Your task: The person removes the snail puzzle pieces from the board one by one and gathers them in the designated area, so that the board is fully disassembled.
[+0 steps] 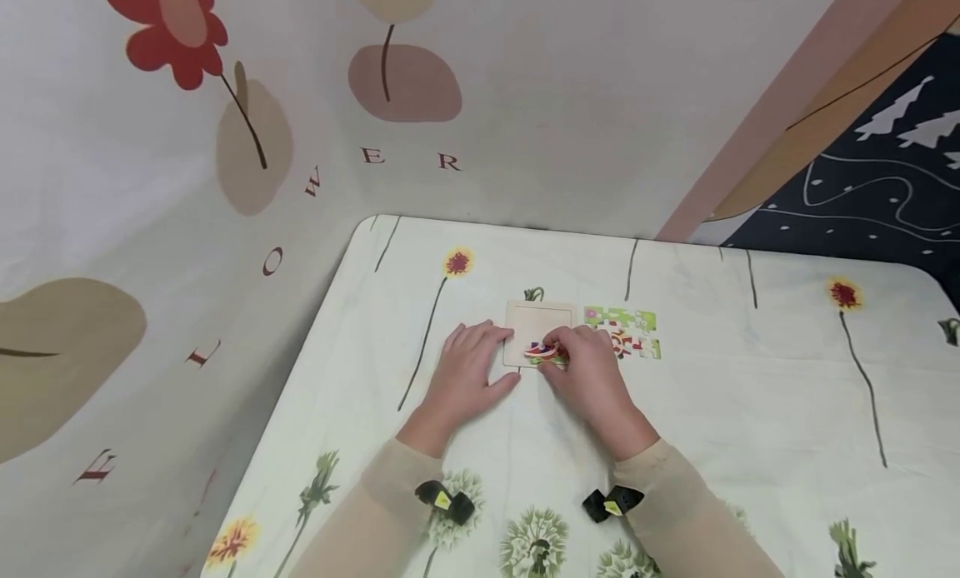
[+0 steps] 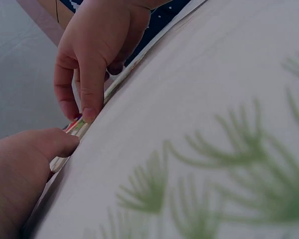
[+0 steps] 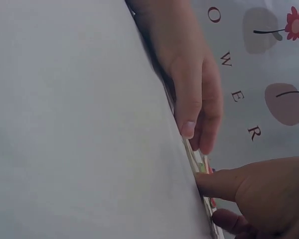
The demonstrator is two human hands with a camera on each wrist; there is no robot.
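Note:
A square wooden puzzle board [image 1: 536, 315] with a raised rim lies on the table. Along its left edge rests my left hand [image 1: 474, 368], fingers fairly straight and thumb near the lower left corner. My right hand [image 1: 588, 371] reaches over the board's lower right, pinching a colourful puzzle piece [image 1: 542, 351] between thumb and fingertips. Red, blue and green show on that piece, low over the board; its far end is hidden by the fingers. From the left wrist view, the right thumb [image 2: 89, 113] points down at the board's edge.
Several loose puzzle pieces [image 1: 641, 320], green, white and red, lie just right of the board, partly behind the right hand. A white flower-print cloth [image 1: 750, 395] covers the table. A printed curtain [image 1: 555, 145] hangs behind its far edge.

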